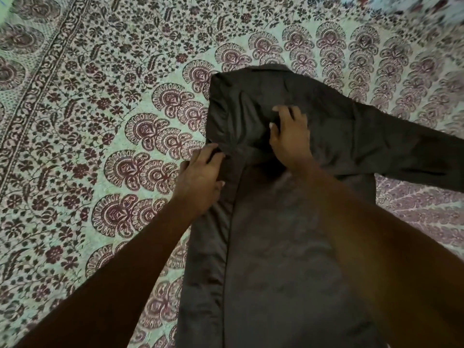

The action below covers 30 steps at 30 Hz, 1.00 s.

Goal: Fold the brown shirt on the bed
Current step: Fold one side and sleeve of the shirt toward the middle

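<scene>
The brown shirt (271, 247) lies lengthwise on the bed, collar at the far end, hem running out of the bottom of the view. Its left side is turned in over the body, leaving a straight folded edge down the left. One sleeve stretches flat to the right and off the frame edge. My left hand (200, 177) rests on that left folded edge at armpit height, fingers curled onto the cloth. My right hand (291, 136) presses flat on the folded-over upper part, fingers spread. My right forearm hides much of the shirt's lower right.
The bed is covered by a pale green sheet (105, 136) printed with dark red paisley fans and flowers, with a patterned border stripe (37, 79) at the far left. Another printed fabric (411, 6) shows at the top right corner.
</scene>
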Tool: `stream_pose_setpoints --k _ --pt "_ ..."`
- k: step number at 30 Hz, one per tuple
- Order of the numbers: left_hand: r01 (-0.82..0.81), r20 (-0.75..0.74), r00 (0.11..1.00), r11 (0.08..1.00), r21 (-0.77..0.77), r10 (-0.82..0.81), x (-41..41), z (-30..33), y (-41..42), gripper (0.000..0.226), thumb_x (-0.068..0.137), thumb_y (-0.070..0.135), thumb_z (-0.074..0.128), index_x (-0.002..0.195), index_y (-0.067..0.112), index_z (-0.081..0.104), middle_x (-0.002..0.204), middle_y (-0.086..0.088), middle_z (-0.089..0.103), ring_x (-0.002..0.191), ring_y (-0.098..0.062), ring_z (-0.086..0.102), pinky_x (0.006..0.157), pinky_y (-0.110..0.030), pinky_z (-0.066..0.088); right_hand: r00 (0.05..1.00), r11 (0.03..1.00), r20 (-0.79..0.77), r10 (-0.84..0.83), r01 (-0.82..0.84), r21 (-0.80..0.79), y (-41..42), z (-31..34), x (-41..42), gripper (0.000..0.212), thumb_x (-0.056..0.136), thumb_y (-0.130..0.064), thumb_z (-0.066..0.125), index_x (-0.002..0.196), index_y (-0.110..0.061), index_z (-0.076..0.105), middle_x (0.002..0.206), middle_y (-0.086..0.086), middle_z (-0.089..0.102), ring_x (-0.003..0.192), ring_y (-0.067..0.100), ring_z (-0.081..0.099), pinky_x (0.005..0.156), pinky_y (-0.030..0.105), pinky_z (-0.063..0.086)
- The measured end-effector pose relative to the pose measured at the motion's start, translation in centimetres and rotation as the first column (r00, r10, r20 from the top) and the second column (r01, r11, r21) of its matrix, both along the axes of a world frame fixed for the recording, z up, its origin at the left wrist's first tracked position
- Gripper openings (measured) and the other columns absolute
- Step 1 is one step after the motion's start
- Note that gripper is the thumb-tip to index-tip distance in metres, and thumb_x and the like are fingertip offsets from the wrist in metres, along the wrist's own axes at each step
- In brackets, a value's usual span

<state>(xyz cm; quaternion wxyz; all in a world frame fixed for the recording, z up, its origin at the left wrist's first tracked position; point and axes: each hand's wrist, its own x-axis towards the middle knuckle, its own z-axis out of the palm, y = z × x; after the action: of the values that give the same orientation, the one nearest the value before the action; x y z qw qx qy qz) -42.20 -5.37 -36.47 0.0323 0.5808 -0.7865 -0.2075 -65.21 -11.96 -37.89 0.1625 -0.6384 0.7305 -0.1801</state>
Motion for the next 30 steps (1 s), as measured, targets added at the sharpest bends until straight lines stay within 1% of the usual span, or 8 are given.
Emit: stream_pose_setpoints --k 3,7,9,11,15,17,22,30 --pt "0.022 0.052 0.998 0.998 0.052 -0.025 -1.0 -0.7 -3.5 0.078 0.086 0.031 0.074 0.152 0.022 0.034 0.165 0.001 0.018 0.149 -0.026 0.027 0.114 -0.054 0.032 0.997 0.999 0.078 -0.002 -0.002 0.046 -3.4 -0.3 -1.1 0.05 0.098 -0.026 0.05 0.147 -0.023 0.046 0.152 0.007 0.042 0.134 0.039 0.038 0.105 0.053 0.036" --pt "-0.023 -0.02 1.0 0.999 -0.025 0.022 -2.0 -1.0 -6.6 0.06 0.092 0.023 0.062 0.148 0.02 0.039 0.162 -0.001 0.024 0.144 -0.028 0.032 0.11 -0.054 0.035 0.987 0.984 0.144 -0.067 0.041 0.175 -7.0 0.8 -1.3 0.051 0.098 -0.022 0.061 0.146 -0.034 0.047 0.147 -0.004 0.051 0.137 0.035 0.027 0.111 0.065 0.024" --pt "-0.041 -0.039 0.998 0.998 -0.045 0.039 -2.3 -1.0 -7.9 0.063 0.091 0.024 0.065 0.147 0.02 0.038 0.16 -0.002 0.026 0.141 -0.03 0.035 0.109 -0.055 0.039 0.984 0.974 0.174 -0.044 0.003 0.227 -8.3 1.0 -1.7 0.048 0.093 -0.024 0.07 0.137 -0.033 0.053 0.12 -0.008 0.064 0.131 0.031 0.034 0.111 0.058 0.027" --pt "-0.034 -0.026 0.999 0.999 -0.026 0.033 -2.4 -1.3 -9.0 0.07 0.089 0.029 0.07 0.149 0.021 0.035 0.159 -0.001 0.026 0.141 -0.029 0.034 0.111 -0.055 0.038 0.987 0.964 0.163 0.011 -0.054 0.261 -9.1 1.1 -2.3 0.04 0.084 -0.029 0.081 0.118 -0.034 0.062 0.093 -0.013 0.061 0.12 0.027 0.044 0.108 0.052 0.034" --pt "-0.032 0.001 0.999 0.999 -0.006 0.032 -2.6 -1.7 -10.2 0.08 0.084 0.031 0.076 0.15 0.021 0.032 0.16 -0.003 0.024 0.143 -0.031 0.032 0.114 -0.056 0.036 0.988 0.917 0.116 0.099 -0.135 0.375 -9.3 1.7 -2.7 0.02 0.083 -0.027 0.082 0.088 -0.026 0.062 0.09 -0.008 0.055 0.12 0.03 0.041 0.104 0.062 0.03" --pt "-0.033 -0.002 0.999 0.999 -0.011 0.033 -2.6 -1.7 -10.6 0.084 0.081 0.03 0.079 0.15 0.02 0.032 0.159 -0.004 0.025 0.142 -0.033 0.032 0.113 -0.056 0.037 0.994 0.937 0.074 0.076 -0.096 0.335 -9.0 2.2 -3.0 0.018 0.089 -0.027 0.076 0.086 -0.024 0.058 0.103 -0.004 0.054 0.125 0.029 0.039 0.106 0.068 0.025" --pt "-0.043 -0.019 0.999 0.999 -0.006 0.043 -2.8 -1.8 -11.0 0.086 0.082 0.036 0.077 0.152 0.019 0.03 0.159 -0.005 0.025 0.142 -0.033 0.032 0.112 -0.057 0.037 0.995 0.977 0.074 0.063 -0.077 0.201 -8.0 3.2 -4.7 0.013 0.097 -0.028 0.063 0.093 -0.022 0.052 0.09 -0.006 0.059 0.106 0.023 0.054 0.089 0.044 0.024" --pt "-0.076 0.056 0.995 0.997 -0.027 0.078 -3.1 -3.0 -10.1 0.077 0.095 0.053 0.053 0.157 0.019 0.021 0.165 -0.002 0.02 0.146 -0.032 0.028 0.111 -0.061 0.029 0.994 0.997 -0.097 -0.041 0.048 0.067 -8.2 2.0 -6.0 0.017 0.098 -0.035 0.059 0.099 -0.021 0.049 0.095 0.004 0.067 0.105 0.032 0.059 0.084 0.041 0.018"
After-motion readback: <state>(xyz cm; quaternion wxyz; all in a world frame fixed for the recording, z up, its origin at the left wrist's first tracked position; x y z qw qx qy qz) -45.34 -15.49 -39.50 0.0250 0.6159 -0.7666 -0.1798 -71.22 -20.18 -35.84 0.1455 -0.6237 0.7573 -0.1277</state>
